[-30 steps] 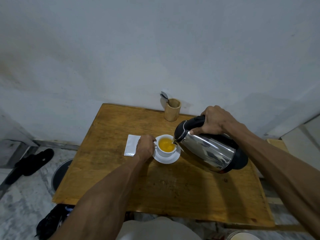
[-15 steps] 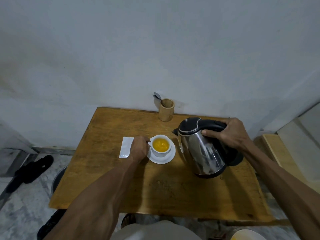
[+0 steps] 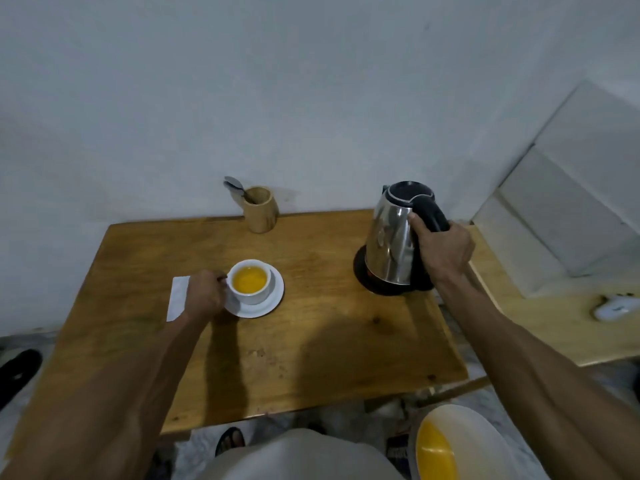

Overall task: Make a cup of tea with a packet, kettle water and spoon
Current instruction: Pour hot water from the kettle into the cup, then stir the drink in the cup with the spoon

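White cup [image 3: 250, 281] of yellow tea sits on its saucer [image 3: 266, 303] mid-table [image 3: 311, 341], my left hand [image 3: 204, 297] gripping its handle side with the packet [image 3: 177, 299] just beside, my right hand [image 3: 445, 249] clenched round the upright kettle [image 3: 394, 237] handle on its base, spoon [image 3: 237, 187] in the wooden holder [image 3: 259, 209] by the wall.

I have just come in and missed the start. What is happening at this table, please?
A person is making tea. The right hand grips the kettle by its handle, upright on its black base. The left hand holds the white cup of yellow liquid on its saucer. The spoon stands in the wooden holder.
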